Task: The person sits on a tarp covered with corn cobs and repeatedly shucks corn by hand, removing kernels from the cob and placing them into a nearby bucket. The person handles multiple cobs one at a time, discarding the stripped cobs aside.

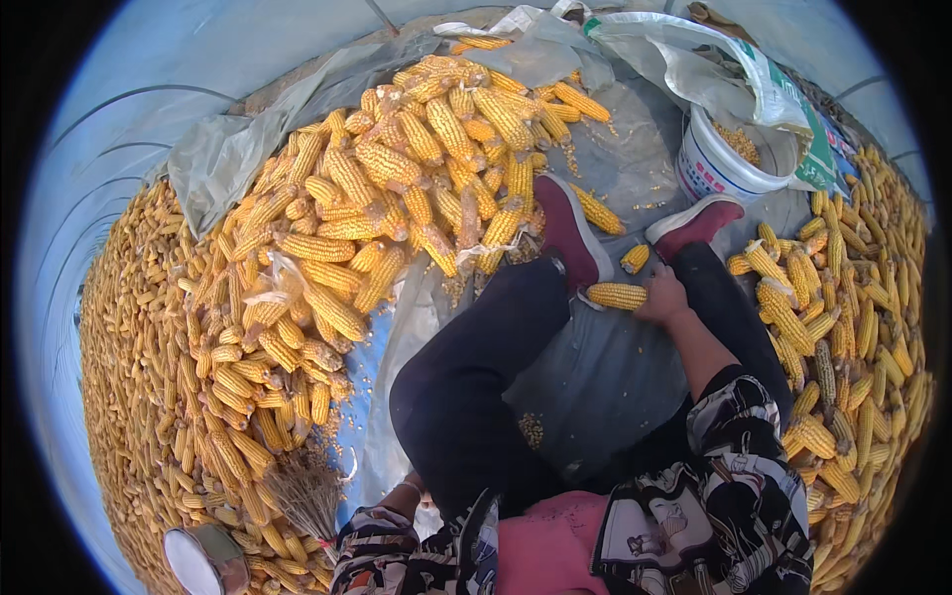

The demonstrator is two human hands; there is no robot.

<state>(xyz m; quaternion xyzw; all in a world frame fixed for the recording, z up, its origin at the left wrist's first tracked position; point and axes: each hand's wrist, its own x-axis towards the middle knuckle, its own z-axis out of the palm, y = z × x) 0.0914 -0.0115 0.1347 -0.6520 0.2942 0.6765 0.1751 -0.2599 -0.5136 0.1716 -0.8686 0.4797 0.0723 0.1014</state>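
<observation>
My right hand (662,296) is closed round one end of a yellow corn cob (615,296), low between my shoes. The cob's other end points left, toward the maroon shoe (572,223). Just beyond that hand a short piece of corn cob (635,259) lies on the grey sheet (595,382). My left hand (413,484) is down beside my left thigh, mostly hidden by the leg and sleeve, so its fingers cannot be made out. Close to it on the left lies a bundle of dry twigs like a small broom (309,488).
A big heap of corn cobs (387,164) rises in front and to the left; another pile (853,327) lies on the right. A white bucket (734,164) with loose kernels stands ahead right beside a woven sack (694,45). A round tub (203,560) sits at lower left.
</observation>
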